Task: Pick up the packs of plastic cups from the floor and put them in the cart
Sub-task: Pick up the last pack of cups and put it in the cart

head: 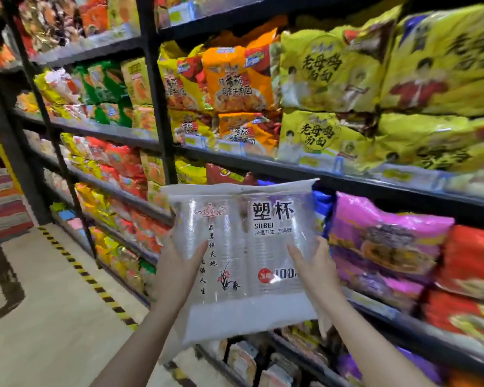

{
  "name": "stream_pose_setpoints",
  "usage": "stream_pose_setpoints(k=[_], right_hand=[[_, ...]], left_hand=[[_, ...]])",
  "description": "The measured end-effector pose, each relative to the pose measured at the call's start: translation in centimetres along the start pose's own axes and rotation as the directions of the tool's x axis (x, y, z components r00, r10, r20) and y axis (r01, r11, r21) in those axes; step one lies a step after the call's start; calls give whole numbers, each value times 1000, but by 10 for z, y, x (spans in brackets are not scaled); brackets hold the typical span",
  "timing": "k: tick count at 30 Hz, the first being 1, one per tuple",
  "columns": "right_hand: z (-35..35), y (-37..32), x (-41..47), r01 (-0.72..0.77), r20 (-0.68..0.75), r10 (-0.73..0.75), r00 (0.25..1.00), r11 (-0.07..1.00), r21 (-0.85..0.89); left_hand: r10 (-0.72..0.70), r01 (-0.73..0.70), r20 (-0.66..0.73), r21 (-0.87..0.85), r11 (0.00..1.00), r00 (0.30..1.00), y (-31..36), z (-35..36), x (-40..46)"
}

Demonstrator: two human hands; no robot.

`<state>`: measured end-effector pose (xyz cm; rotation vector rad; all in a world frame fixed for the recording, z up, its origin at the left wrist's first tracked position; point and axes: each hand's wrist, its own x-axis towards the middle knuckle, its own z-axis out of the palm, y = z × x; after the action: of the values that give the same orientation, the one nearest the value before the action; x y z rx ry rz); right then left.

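Black metal shelving (162, 113) along the right side, running deep into the aisle, tiers packed to the front edge with glossy crinkled noodle bags: yellow bags (327, 76) up top, orange bags (235, 79) beside them, pink bags (383, 247) lower right, just beside the pack. Pale smooth floor (39, 317) open on the left, with yellow-black hazard tape (87, 277) tracking the shelf base. Dark post and blurred striped stack far left, too blurred to identify. Pack of plastic cups (243, 255) held up mid-frame in front of the shelves, off the floor, roughly upright and tilted slightly: clear flexible film, two stacked columns of ribbed clear cups inside, white bands top and bottom, black print on the front. Left hand (179, 263) gripping the pack's left edge, thumb on the front face. Right hand (316, 263) gripping the right edge, thumb likewise on the front. Hands apart, pack between them. Cart not in view.
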<state>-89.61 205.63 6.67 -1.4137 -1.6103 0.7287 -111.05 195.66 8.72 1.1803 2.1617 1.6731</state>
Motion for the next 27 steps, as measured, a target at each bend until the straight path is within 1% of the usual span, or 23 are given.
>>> stream_pose_setpoints(k=[2,5,8,11,14,17,20,24,27], right_hand=[[-29,7,-19,-36,-114,36,993,999,-3],[-76,19,-51,-93,-277,90,957,996,2],[-127,35,-90,-162,-404,150,902,987,3],[-185,51,-133,-247,-531,188,826,968,-42],[-244,68,-183,-324,-644,230,730,946,-30],[-298,80,-237,-389,-743,255,619,921,-8],[-348,87,-291,-453,-804,271,530,891,2],[-414,102,-360,-494,-879,277,389,868,55],[-464,118,-407,-520,-914,277,296,849,89]], left_hand=[[52,-48,92,-41,998,994,12,11,-7],[129,-110,219,-97,989,967,37,32,-27],[220,-168,340,-175,970,914,65,58,-58],[271,-158,459,-270,950,846,90,93,-102],[320,-159,560,-318,935,764,121,123,-158],[375,-153,647,-374,915,664,154,149,-221],[411,-134,711,-413,901,570,186,173,-286],[473,-108,771,-476,873,425,227,200,-378],[497,-127,795,-485,865,348,260,214,-450]])
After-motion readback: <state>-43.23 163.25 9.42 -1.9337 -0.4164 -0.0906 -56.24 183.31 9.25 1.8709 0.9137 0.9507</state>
